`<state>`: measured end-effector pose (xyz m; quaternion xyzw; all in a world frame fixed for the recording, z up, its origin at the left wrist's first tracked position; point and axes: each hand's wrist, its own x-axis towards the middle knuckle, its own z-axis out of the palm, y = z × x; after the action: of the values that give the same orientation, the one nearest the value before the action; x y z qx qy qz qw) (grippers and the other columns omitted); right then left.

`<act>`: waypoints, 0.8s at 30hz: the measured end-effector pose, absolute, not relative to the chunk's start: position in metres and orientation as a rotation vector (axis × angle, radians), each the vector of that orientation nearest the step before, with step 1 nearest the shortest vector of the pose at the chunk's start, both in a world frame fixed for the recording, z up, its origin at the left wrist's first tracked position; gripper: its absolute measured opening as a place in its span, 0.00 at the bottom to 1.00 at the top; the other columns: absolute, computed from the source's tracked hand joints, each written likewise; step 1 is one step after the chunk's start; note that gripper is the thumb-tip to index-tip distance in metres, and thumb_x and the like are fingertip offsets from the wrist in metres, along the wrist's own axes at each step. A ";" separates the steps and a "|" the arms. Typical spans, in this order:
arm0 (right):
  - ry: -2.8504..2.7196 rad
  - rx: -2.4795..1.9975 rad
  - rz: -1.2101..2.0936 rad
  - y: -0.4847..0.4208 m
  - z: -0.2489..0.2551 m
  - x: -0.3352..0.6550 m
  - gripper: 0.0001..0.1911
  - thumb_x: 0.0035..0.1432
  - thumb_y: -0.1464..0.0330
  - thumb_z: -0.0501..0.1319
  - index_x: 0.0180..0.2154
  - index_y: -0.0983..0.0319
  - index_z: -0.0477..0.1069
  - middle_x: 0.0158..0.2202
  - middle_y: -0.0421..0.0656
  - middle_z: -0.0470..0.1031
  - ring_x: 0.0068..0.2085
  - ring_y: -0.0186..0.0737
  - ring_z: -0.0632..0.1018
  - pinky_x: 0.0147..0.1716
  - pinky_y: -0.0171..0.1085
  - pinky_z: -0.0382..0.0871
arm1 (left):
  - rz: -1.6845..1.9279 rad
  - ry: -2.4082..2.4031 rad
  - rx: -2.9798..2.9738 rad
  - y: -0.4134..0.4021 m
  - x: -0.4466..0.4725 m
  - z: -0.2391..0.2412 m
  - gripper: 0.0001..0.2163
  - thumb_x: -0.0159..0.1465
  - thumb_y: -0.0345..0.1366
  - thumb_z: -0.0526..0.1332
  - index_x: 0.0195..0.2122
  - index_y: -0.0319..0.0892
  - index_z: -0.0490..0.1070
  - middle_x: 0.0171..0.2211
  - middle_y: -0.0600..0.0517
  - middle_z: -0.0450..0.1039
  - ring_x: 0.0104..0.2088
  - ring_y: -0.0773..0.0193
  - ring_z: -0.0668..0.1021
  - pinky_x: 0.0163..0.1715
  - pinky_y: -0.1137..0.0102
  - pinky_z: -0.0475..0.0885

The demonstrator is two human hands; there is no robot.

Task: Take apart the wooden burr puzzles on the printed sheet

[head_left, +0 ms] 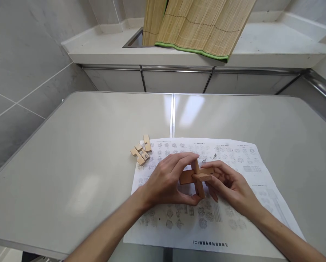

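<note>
Hands (167,182) and (228,183), yours, both gripped the wooden cross (197,176) over the sheet (234,225); spare blocks (140,153), perhaps three, lay apart

- The room is bright and the light is soft and even.
- White glare shines on the desk (97,145) near 12 o'clock, so light comes from above.
- Shadows under the hands are small and faint.
- Straight edges bend near the corners.
- The middle looks sharp; the arms at 6 o'clock look a bit blurry.

No legible text on sheet (234,233)
</note>
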<state>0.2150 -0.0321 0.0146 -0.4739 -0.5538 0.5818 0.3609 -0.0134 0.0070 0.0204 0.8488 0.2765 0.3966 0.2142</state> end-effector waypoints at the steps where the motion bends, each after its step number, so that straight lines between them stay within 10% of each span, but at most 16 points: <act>1: -1.431 -1.215 1.516 -0.032 0.015 0.216 0.15 0.71 0.56 0.62 0.53 0.56 0.72 0.24 0.36 0.72 0.22 0.34 0.74 0.22 0.33 0.68 | 1.113 0.758 2.366 0.007 -0.013 0.020 0.38 0.56 0.40 0.70 0.67 0.44 0.58 0.56 0.41 0.76 0.55 0.48 0.80 0.53 0.54 0.79; 24: -1.119 -1.057 1.755 -0.035 0.015 0.214 0.15 0.69 0.57 0.66 0.52 0.56 0.71 0.22 0.32 0.66 0.21 0.32 0.68 0.19 0.32 0.69 | 1.082 0.687 2.046 -0.001 -0.007 0.020 0.42 0.54 0.40 0.74 0.68 0.48 0.56 0.55 0.43 0.70 0.53 0.50 0.78 0.49 0.56 0.81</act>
<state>0.2143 -0.0352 0.0147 -0.4163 -0.4410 0.6915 0.3926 -0.0065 -0.0011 0.0199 0.7919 0.2661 0.4188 0.3558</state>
